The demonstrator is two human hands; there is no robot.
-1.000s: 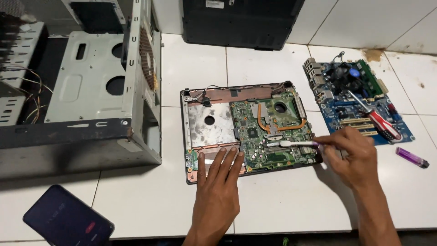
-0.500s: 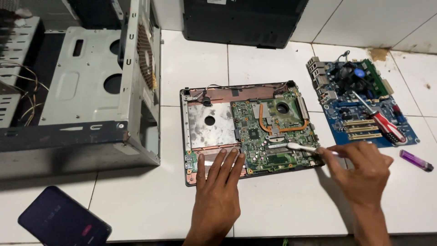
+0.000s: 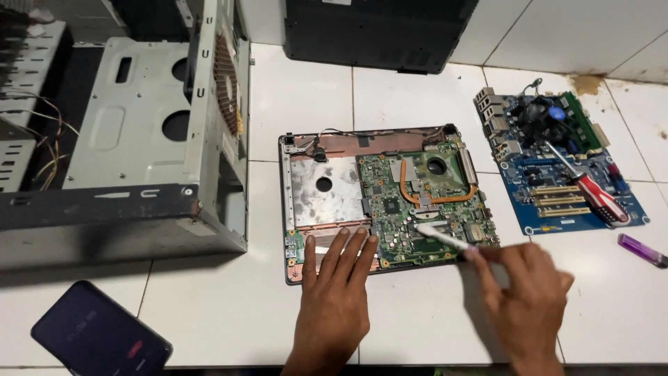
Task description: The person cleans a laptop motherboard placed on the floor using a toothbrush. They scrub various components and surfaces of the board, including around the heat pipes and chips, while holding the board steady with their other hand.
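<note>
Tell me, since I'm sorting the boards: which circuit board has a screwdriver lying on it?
The blue board at the right, with the red-handled screwdriver across it. The green board is in the opened laptop, under the hands.

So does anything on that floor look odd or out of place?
A few things. A red-handled screwdriver lies across the blue board instead of beside it. A brownish stain marks the tile behind that board. Loose wires spill from the open metal case at left.
</note>
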